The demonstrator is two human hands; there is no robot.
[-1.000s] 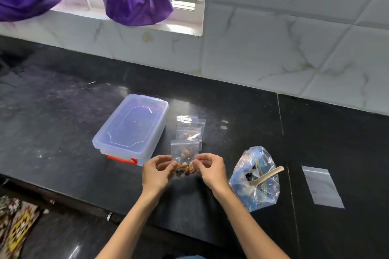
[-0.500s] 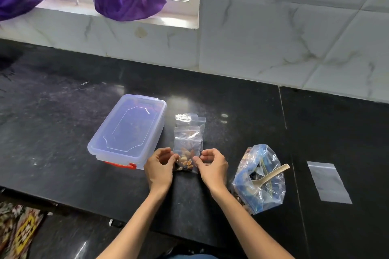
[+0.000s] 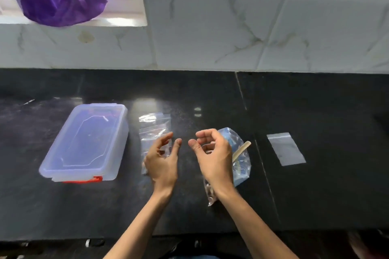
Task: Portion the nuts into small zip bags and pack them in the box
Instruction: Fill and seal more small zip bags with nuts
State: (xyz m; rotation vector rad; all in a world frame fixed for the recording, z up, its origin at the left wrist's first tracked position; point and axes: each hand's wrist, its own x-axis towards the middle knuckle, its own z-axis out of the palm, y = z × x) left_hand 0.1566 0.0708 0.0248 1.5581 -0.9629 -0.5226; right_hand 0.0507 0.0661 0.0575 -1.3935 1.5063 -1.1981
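Note:
A row of small zip bags with nuts (image 3: 154, 132) lies on the black counter (image 3: 315, 185), just right of the lidded clear plastic box (image 3: 84, 143) with a red latch. My left hand (image 3: 163, 162) hovers over the nearest bag with loosely curled fingers and holds nothing. My right hand (image 3: 212, 153) is raised beside it, fingers loosely curled, also without anything in it. Behind my right hand stands the large blue-tinted bag of nuts (image 3: 240, 153) with a wooden spoon (image 3: 242, 150) sticking out. An empty zip bag (image 3: 286, 149) lies flat to the right.
A marble-tiled wall (image 3: 231, 27) backs the counter. Purple cloth (image 3: 59, 4) hangs on a rail in the window at the upper left. The counter's front edge runs below my forearms.
Both hands let go of the filled zip bag, which now lies on the counter with the others, and lifted apart. The view is tilted further down and is closer.

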